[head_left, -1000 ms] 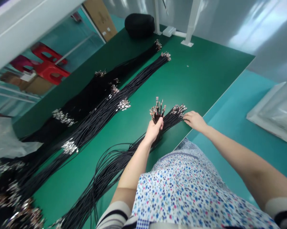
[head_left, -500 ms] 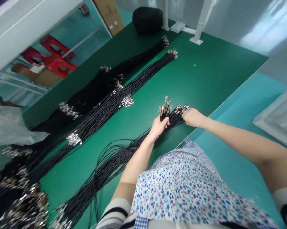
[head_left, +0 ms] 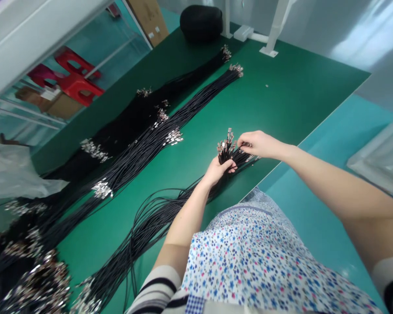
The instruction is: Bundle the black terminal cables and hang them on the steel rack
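Note:
My left hand [head_left: 217, 169] is closed around a small bunch of black wires [head_left: 225, 150], holding their metal-tipped ends upright above the green table [head_left: 281, 100]. My right hand [head_left: 258, 144] pinches a wire end right beside that bunch, its fingers together at the terminals. Below both hands a loose heap of black wires [head_left: 150, 222] with silver terminals trails back along the table toward me.
Long bundles of black wires [head_left: 144, 139] with silver terminal clusters lie across the table's left and far side. A black pouch [head_left: 201, 19] and white frame posts [head_left: 276, 26] stand at the far end. The table edge runs close on the right. Clear plastic [head_left: 16, 174] lies at left.
My right hand has risen from the wire ends lying on the table and moved left to the bunch held in my left hand, with a wire end pinched in it.

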